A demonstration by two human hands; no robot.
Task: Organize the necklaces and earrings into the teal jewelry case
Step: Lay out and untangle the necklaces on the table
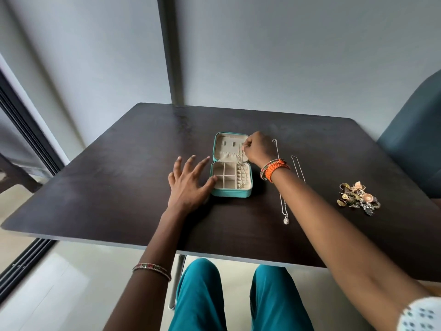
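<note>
The teal jewelry case (231, 193) lies open in the middle of the dark table, its beige lid flat behind the divided tray. My right hand (259, 147) pinches a thin necklace chain (240, 166) at the right side of the lid; the chain hangs down into the tray. My left hand (188, 181) rests open on the table, its thumb touching the case's left wall. Two more silver necklaces lie to the right: one with a round pendant (286, 220) and a plain chain (297, 167). A pile of earrings (358, 197) sits at the far right.
The dark table's (119, 187) front edge is close to my knees. A teal chair (415, 139) stands at the right, a wall runs behind the table, and a sliding door frame lies to the left.
</note>
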